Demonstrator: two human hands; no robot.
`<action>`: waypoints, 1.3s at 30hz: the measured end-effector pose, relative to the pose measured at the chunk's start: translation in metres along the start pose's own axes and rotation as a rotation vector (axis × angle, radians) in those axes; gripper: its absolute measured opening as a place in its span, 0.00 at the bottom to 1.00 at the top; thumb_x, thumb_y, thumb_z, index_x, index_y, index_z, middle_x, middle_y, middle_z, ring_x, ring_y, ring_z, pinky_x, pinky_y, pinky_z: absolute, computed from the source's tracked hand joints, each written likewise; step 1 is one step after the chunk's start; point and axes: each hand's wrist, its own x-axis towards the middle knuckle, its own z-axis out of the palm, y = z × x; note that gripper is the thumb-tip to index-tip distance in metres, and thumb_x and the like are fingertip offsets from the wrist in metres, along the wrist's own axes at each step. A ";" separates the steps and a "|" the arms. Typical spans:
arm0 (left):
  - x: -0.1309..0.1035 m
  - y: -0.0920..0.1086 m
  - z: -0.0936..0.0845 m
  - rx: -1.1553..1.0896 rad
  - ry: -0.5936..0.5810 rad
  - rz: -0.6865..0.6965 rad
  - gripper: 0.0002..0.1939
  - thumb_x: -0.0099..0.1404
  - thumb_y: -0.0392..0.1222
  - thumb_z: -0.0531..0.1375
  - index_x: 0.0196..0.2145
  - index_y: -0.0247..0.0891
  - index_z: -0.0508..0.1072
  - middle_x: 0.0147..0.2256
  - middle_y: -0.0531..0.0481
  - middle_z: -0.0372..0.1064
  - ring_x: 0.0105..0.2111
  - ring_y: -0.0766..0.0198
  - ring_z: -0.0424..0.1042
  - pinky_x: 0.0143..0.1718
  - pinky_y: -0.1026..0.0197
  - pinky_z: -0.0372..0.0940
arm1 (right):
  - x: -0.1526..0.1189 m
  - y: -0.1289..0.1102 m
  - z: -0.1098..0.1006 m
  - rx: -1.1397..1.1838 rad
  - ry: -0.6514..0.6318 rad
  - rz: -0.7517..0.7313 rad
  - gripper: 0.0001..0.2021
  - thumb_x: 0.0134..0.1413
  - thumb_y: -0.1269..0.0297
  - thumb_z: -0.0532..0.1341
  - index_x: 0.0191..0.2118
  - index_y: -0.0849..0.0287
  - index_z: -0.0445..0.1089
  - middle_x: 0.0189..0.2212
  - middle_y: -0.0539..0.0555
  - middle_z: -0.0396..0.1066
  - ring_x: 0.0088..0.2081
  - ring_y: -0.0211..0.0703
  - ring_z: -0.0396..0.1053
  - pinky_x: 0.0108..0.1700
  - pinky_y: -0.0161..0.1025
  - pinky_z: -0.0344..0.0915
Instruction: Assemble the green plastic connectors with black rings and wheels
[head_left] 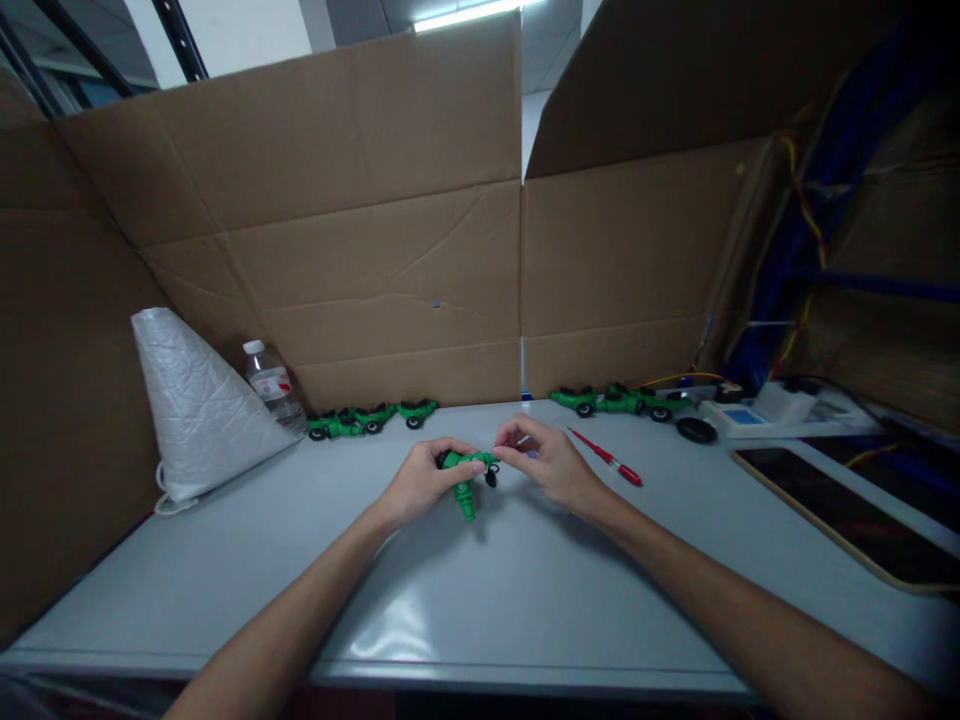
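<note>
My left hand (426, 484) is closed around a green toy car (465, 490), held up over the middle of the table. One green end of the toy points down, and a small black part hangs at its right side. My right hand (544, 462) pinches thumb and fingers together right by the toy's right end. Whatever lies between those fingertips is too small to make out. To the right of that hand a red screwdriver (609, 458) lies on the tabletop.
Green toy cars with black wheels stand in a left row (371, 419) and a right row (619, 400) along the cardboard wall (375, 270). A silvery bag (202, 410) and a water bottle (271, 385) are left. A black ring (696, 430), power strip (787, 418) and phone (847, 510) lie right.
</note>
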 end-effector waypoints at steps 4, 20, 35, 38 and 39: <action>0.000 0.000 0.001 0.057 0.043 0.027 0.19 0.61 0.54 0.72 0.40 0.34 0.84 0.34 0.45 0.81 0.32 0.59 0.74 0.35 0.61 0.65 | -0.005 -0.004 0.003 -0.152 0.032 -0.111 0.06 0.68 0.60 0.63 0.40 0.54 0.72 0.37 0.53 0.74 0.38 0.46 0.72 0.43 0.43 0.67; 0.000 0.003 0.004 -0.106 0.132 -0.006 0.24 0.60 0.59 0.72 0.41 0.33 0.79 0.34 0.44 0.79 0.30 0.62 0.74 0.28 0.64 0.64 | -0.004 0.013 0.004 -0.279 -0.033 -0.060 0.11 0.67 0.68 0.60 0.46 0.54 0.81 0.44 0.57 0.83 0.44 0.52 0.79 0.49 0.47 0.71; 0.002 0.000 0.005 -0.311 0.147 -0.058 0.30 0.59 0.59 0.74 0.45 0.36 0.69 0.37 0.51 0.73 0.29 0.65 0.77 0.30 0.65 0.69 | -0.005 -0.006 0.004 -0.175 -0.110 -0.062 0.15 0.73 0.53 0.58 0.51 0.54 0.78 0.42 0.55 0.80 0.38 0.47 0.73 0.42 0.42 0.67; 0.002 0.000 0.007 -0.347 0.155 -0.058 0.29 0.59 0.59 0.73 0.40 0.38 0.63 0.34 0.55 0.70 0.29 0.65 0.78 0.32 0.64 0.70 | -0.003 -0.006 -0.002 -0.230 -0.079 -0.077 0.14 0.74 0.54 0.56 0.48 0.53 0.77 0.39 0.54 0.78 0.38 0.48 0.73 0.42 0.42 0.65; 0.001 0.000 0.007 -0.344 0.167 -0.058 0.29 0.59 0.59 0.73 0.39 0.39 0.62 0.34 0.55 0.69 0.29 0.65 0.77 0.32 0.64 0.70 | -0.001 -0.005 -0.007 -0.278 -0.027 -0.075 0.14 0.75 0.55 0.55 0.47 0.53 0.76 0.39 0.55 0.78 0.40 0.49 0.73 0.43 0.43 0.65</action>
